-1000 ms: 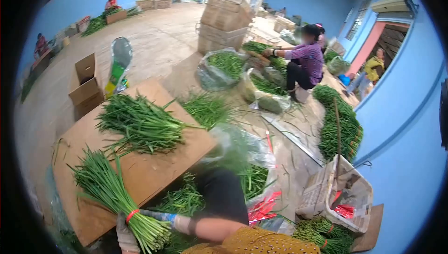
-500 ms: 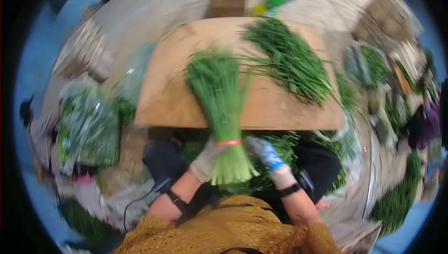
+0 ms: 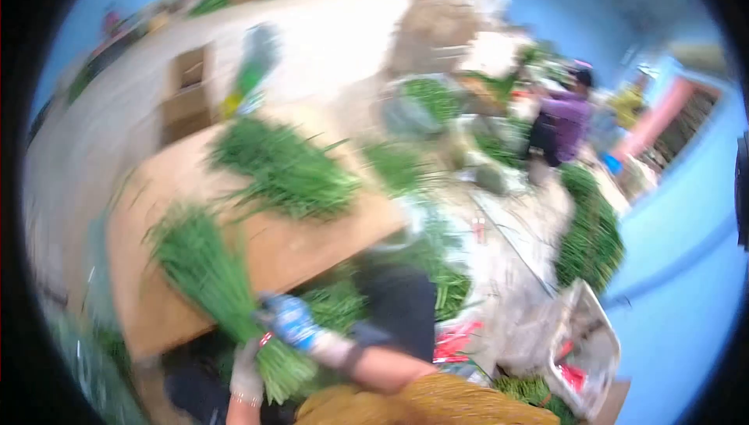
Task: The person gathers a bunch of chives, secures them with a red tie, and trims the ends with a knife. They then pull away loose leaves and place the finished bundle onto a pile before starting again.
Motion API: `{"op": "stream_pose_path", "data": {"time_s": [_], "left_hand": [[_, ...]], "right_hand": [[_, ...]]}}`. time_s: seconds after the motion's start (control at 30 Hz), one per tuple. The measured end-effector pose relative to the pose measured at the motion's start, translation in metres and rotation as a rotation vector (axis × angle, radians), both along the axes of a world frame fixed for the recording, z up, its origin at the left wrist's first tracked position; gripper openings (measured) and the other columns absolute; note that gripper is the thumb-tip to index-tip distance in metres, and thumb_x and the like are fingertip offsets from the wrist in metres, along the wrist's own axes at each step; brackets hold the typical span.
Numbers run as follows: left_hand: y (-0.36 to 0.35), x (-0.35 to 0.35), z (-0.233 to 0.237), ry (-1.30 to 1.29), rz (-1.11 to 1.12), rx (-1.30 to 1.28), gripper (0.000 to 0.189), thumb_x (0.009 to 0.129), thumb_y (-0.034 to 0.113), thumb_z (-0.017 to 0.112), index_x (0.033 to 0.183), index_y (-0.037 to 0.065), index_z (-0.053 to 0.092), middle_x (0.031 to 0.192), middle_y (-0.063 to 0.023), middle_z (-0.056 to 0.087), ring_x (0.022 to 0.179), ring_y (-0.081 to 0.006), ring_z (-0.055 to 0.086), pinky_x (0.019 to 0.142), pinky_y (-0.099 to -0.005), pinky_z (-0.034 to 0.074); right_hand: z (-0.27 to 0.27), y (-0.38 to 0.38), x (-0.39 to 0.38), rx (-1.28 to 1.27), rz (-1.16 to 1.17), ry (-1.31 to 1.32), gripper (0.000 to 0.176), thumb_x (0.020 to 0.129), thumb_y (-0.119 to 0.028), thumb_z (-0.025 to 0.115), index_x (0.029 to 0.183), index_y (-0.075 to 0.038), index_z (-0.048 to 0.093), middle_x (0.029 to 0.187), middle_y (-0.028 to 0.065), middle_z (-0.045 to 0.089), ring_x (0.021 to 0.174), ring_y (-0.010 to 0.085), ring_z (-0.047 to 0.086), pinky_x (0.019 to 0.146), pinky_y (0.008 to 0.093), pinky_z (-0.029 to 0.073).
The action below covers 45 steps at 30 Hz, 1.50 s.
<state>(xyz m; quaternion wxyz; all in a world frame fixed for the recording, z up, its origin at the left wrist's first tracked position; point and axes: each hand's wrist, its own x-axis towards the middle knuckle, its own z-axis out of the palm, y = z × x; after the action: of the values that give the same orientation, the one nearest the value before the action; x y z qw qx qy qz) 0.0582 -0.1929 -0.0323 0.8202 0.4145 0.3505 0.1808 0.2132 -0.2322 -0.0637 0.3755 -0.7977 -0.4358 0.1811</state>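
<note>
Blue walls ring a broad pale floor (image 3: 328, 58) scattered with greens, and the whole view is smeared with motion blur. Down at the near corner of the cardboard table (image 3: 296, 249), the person holds a bundle of greens (image 3: 204, 273), long thin stalks fanning wide at the leafy end and drawn tight near the cut ends by a red band (image 3: 265, 339). The bundle lies slantwise, its leaves over the table and its butt ends hanging off the near edge. The left hand (image 3: 246, 374), in a pale glove, has its grip wrapped around the stalks below the band. The right hand (image 3: 292, 323), in a blue and white glove, has its grip pressed around them just beside the band. A loose pile of greens (image 3: 285, 171) lies farther back on the table. An open cardboard box (image 3: 187, 93) stands on the floor behind. To the right, a person in purple (image 3: 563, 122) crouches near a long heap of greens (image 3: 593, 230).
</note>
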Motion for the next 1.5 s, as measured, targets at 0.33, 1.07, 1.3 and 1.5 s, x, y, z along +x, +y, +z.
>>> {"op": "stream_pose_path", "data": {"time_s": [0.33,1.07,1.3,1.5], "left_hand": [[0.009,-0.013,-0.03,0.065,-0.105,-0.017,0.049,0.08,0.034,0.069,0.114,0.001,0.056,0.106,-0.0062,0.059,0.091,-0.0195,0.056,0.08,-0.0348,0.047],[0.006,-0.03,-0.057,-0.009,-0.075,-0.505,0.043,0.089,0.031,0.059,0.121,0.004,0.053,0.118,-0.0087,0.059,0.105,-0.0227,0.056,0.095,-0.0392,0.043],[0.009,-0.039,-0.076,0.024,-0.118,-0.588,0.043,0.089,0.027,0.058,0.124,0.003,0.051,0.12,-0.009,0.057,0.105,-0.0213,0.056,0.093,-0.0375,0.045],[0.0,-0.031,-0.059,0.025,-0.147,-0.427,0.044,0.089,0.026,0.059,0.124,0.002,0.05,0.12,-0.0091,0.056,0.105,-0.021,0.056,0.092,-0.0367,0.046]], "right_hand": [[0.008,0.139,0.025,0.065,0.042,-0.28,0.016,0.077,-0.014,0.058,0.09,-0.007,0.065,0.086,0.0166,0.064,0.084,0.0346,0.062,0.074,0.0415,0.049],[-0.026,-0.007,-0.037,-0.075,0.057,0.845,0.092,0.083,-0.058,0.055,0.143,0.002,0.019,0.138,0.0216,0.04,0.126,0.0304,0.041,0.102,0.0334,0.034],[-0.025,-0.02,-0.033,0.003,0.203,1.019,0.109,0.077,-0.063,0.06,0.144,0.005,0.008,0.14,0.0253,0.034,0.131,0.0309,0.033,0.106,0.034,0.03],[-0.017,-0.026,-0.031,-0.104,0.19,0.948,0.11,0.076,-0.059,0.064,0.144,0.005,0.004,0.14,0.0251,0.035,0.131,0.0314,0.033,0.105,0.0344,0.03]]}}
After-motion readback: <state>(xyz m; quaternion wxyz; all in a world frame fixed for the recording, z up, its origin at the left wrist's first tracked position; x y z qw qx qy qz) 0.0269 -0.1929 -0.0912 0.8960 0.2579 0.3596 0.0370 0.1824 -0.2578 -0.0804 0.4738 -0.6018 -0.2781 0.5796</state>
